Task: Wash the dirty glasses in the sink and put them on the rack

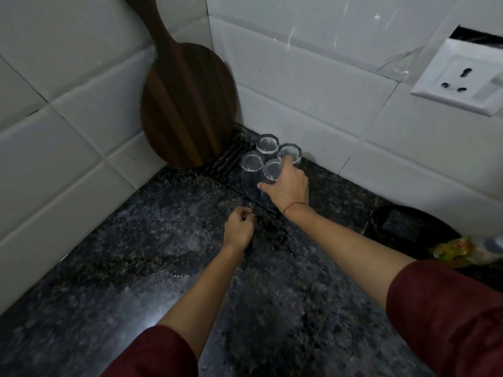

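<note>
Several clear glasses stand upside down, close together, on a dark ribbed rack (227, 161) in the counter corner. My right hand (287, 186) is wrapped around the front right glass (272, 170), with its fingers also touching the glass behind it (290, 153). Two more glasses (251, 162) (267, 144) stand to the left and behind. My left hand (239, 229) rests on the counter in front of the rack's near corner, fingers curled in, holding nothing that I can see.
A round dark wooden board (187, 104) leans in the tiled corner behind the rack. The speckled granite counter (152, 240) is wet. A black round item (408, 227) and a yellow-green packet (451, 248) lie at the right. A wall socket (460, 83) is upper right.
</note>
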